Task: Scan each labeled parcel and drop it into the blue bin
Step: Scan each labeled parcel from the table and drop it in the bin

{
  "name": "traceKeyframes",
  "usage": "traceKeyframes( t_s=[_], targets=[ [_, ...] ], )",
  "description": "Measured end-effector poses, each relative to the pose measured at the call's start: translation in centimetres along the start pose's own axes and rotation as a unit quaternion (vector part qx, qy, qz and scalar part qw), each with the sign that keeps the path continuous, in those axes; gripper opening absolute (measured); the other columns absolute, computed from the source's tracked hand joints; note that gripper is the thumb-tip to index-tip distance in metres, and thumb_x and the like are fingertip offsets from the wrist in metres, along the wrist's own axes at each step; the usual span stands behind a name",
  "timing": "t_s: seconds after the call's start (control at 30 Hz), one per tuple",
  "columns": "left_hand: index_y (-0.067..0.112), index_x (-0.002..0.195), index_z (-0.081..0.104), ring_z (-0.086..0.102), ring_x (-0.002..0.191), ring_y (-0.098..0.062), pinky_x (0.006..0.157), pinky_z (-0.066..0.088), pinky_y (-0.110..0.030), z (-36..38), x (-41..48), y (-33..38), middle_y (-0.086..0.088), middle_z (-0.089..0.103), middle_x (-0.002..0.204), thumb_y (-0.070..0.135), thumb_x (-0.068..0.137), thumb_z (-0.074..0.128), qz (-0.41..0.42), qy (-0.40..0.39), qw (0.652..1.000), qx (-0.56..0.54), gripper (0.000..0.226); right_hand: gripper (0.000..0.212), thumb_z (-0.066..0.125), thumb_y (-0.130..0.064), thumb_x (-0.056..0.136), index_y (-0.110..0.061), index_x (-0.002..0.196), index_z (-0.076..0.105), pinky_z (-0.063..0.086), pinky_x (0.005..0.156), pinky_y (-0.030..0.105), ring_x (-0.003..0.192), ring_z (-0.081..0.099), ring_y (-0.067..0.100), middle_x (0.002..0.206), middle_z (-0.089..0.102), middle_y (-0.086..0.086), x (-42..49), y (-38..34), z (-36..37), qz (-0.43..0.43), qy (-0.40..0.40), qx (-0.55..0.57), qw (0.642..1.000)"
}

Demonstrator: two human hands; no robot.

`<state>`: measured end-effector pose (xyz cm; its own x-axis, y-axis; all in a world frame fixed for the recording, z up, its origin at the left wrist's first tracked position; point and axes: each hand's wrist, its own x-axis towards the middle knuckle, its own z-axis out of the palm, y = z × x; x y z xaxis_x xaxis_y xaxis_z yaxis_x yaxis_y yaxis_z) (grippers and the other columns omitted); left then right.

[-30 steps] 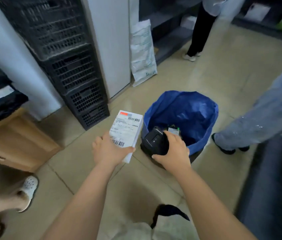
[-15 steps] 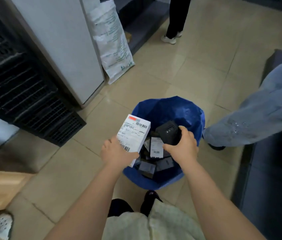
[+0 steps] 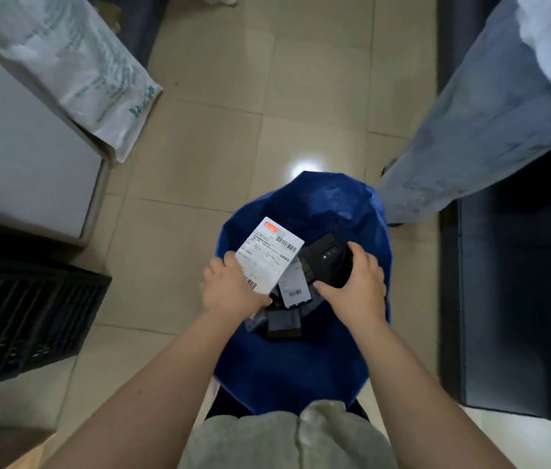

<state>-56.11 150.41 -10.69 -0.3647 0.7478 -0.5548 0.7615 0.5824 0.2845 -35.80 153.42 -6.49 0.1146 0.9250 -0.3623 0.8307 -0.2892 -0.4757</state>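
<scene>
Here we are right over the blue bin (image 3: 301, 374), and it's the scan step, by my reckoning. The left hand (image 3: 230, 294) grips the white parcel (image 3: 269, 257) by its lower end, thumb across the face, label turned up, held above the bin's mouth. The right hand (image 3: 360, 291) is wrapped round the black scanner (image 3: 330, 262), which sits just beside the parcel's right edge, a couple of small lights showing on its top. Whether the read has registered, I can't tell from here.

Next move, I'd say: get the scanner's nose onto one of those barcodes, then simply let the left fingers go. The parcel hangs over the opening already, so a plain release should land it on the heap of parcels (image 3: 284, 324) inside.

Now the writing. The parcel's label carries a barcode at the top right, another at the bottom edge near the thumb, and a red-orange patch in the top corner; the lines of print are too fine to read. One parcel in the bin shows a white label (image 3: 292, 287) with its own barcode. The white sack (image 3: 74, 69) leaning against the cabinet has green lettering, illegible from this angle
</scene>
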Motion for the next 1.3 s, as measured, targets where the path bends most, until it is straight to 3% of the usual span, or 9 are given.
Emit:
traceKeyframes(
  t_s=[0.2,0.53,0.73,0.93,1.07,1.17,1.3],
  targets=[
    [0.015,0.140,0.032,0.037,0.125,-0.031,0.102,0.039,-0.044,4.1,5.2,0.9,-0.012,0.039,0.133,0.047,0.054,0.088,-0.017,-0.064,0.997,-0.047,0.108,0.090,0.085,-0.039,0.071,-0.024,0.146,0.038,0.039,0.105,0.045,0.127,0.042,0.025,0.141,0.045,0.002,2.2,0.8,5.3,0.057,-0.012,0.051,0.997],
    [0.014,0.144,0.024,0.033,0.126,-0.035,0.101,0.039,-0.048,17.1,11.6,-2.8,-0.013,0.032,0.141,0.046,0.056,0.091,-0.098,-0.023,0.994,-0.039,0.115,0.093,0.088,-0.030,0.068,-0.025,0.146,0.038,0.036,0.110,0.049,0.133,0.038,0.023,0.142,0.044,0.002,7.5,8.2,17.3,0.116,-0.030,0.090,0.989],
    [0.010,0.145,0.026,0.034,0.125,-0.036,0.103,0.038,-0.051,26.2,16.2,-5.6,-0.016,0.034,0.140,0.042,0.058,0.092,-0.213,0.001,0.973,-0.093,0.113,0.091,0.089,-0.030,0.067,-0.026,0.144,0.040,0.040,0.106,0.054,0.128,0.042,0.026,0.138,0.047,0.004,10.8,13.1,25.8,0.127,-0.007,0.090,0.988],
    [0.006,0.147,0.026,0.033,0.127,-0.038,0.106,0.038,-0.052,33.4,20.1,-9.2,-0.018,0.034,0.141,0.040,0.063,0.088,-0.324,0.053,0.933,-0.147,0.109,0.092,0.085,-0.033,0.072,-0.020,0.148,0.036,0.038,0.107,0.054,0.132,0.036,0.026,0.144,0.041,0.006,12.3,15.8,33.8,0.054,-0.055,0.095,0.992],
    [0.006,0.152,0.020,0.030,0.132,-0.040,0.110,0.035,-0.050,37.2,21.6,-12.1,-0.022,0.030,0.146,0.021,0.077,0.078,-0.353,0.018,0.928,-0.115,0.096,0.092,0.084,-0.036,0.071,-0.015,0.148,0.038,0.038,0.106,0.052,0.130,0.039,0.029,0.140,0.047,0.010,11.4,16.2,38.8,-0.006,-0.098,0.063,0.993],
    [0.006,0.152,0.023,0.031,0.135,-0.039,0.113,0.032,-0.044,39.7,23.0,-13.6,-0.022,0.031,0.149,0.016,0.085,0.069,-0.338,-0.018,0.934,-0.114,0.082,0.092,0.085,-0.034,0.069,-0.014,0.148,0.040,0.036,0.104,0.054,0.129,0.040,0.032,0.139,0.048,0.012,11.1,16.8,41.5,-0.002,-0.080,0.047,0.996],
    [0.006,0.155,0.018,0.026,0.141,-0.036,0.116,0.024,-0.041,42.5,24.8,-13.8,-0.022,0.026,0.154,0.013,0.096,0.055,-0.295,-0.031,0.944,-0.142,0.070,0.090,0.083,-0.029,0.069,-0.013,0.147,0.041,0.028,0.103,0.047,0.128,0.037,0.032,0.139,0.047,0.013,11.6,17.4,43.0,0.011,-0.014,0.039,0.999]
  ],
)
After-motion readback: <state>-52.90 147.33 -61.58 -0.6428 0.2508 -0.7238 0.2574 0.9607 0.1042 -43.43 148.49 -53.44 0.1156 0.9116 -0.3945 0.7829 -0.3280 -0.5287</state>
